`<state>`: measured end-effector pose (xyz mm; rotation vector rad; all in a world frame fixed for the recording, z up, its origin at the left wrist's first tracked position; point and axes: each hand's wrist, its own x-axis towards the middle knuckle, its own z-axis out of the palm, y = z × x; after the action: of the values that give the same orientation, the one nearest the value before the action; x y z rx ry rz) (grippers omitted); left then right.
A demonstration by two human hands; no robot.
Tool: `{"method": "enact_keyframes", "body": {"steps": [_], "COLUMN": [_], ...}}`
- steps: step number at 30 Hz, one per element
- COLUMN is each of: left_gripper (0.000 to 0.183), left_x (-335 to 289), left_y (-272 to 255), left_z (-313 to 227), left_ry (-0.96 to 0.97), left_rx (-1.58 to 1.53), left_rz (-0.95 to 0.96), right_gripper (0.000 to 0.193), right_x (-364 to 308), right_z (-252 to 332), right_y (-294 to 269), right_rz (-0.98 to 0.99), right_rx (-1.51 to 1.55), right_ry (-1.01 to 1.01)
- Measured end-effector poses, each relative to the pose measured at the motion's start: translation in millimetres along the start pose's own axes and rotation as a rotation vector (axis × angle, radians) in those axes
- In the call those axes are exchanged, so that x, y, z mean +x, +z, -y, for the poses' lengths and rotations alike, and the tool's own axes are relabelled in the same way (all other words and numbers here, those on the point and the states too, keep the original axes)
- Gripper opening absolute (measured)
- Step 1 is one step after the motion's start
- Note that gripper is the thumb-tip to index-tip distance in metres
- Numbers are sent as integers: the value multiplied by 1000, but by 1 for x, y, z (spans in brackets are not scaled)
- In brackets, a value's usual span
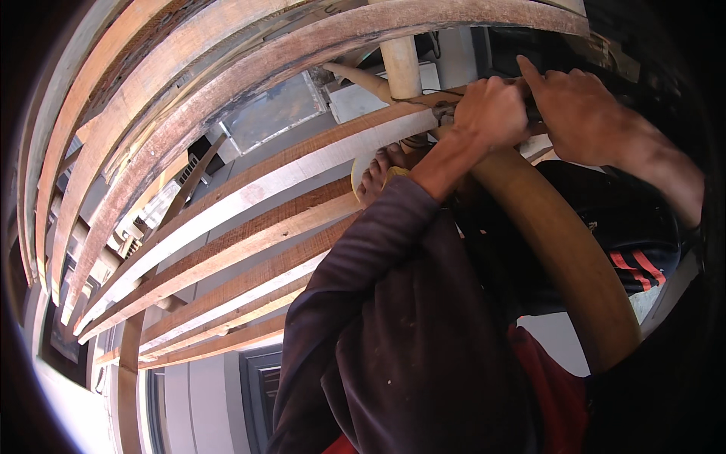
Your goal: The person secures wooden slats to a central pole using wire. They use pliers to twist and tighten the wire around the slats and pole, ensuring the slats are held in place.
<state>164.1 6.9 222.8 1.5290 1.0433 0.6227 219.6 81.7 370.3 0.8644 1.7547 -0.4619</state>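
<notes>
My left hand (491,113) is closed in a fist around a dark metal hand tool (445,113). The tool's head shows at the end of a pale sawn wooden batten (302,163); its exact kind is hidden by my fingers. Right beside it, my right hand (578,110) is slightly blurred, with the index finger stretched out and the other fingers curled. What those fingers hold is hidden. A thick bamboo pole (560,234) passes under my hands toward the lower right. Below my left wrist, a bare foot (378,170) in a yellow-edged sandal is by the battens.
Several long wooden battens run to the left, including a reddish-brown one (249,76) curving across the top. An upright bamboo post (401,68) stands behind my hands. Far below, a framed panel (276,113) lies on the grey floor. A pale wall (197,401) shows at lower left.
</notes>
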Motion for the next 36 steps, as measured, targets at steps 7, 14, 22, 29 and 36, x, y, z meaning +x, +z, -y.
{"method": "enact_keyframes", "body": {"steps": [7, 14, 22, 29, 36], "left_gripper": [36, 39, 41, 69, 73], "left_x": [1, 7, 13, 19, 19], "left_y": [18, 28, 30, 36, 37], "left_z": [-6, -4, -2, 1, 1], "left_ry": [-8, 35, 7, -24, -30], "left_rx": [106, 70, 63, 74, 33], "left_rz": [124, 124, 124, 176, 176], "right_gripper": [40, 44, 46, 54, 63], "right_x": [4, 17, 24, 24, 26], "right_z": [-23, -46, -50, -49, -53], "right_y": [66, 100, 100, 93, 100], "right_rz": [-153, -160, -170, -143, -108], "right_rx": [41, 99, 121, 146, 144], "right_ry": [76, 16, 22, 30, 52]}}
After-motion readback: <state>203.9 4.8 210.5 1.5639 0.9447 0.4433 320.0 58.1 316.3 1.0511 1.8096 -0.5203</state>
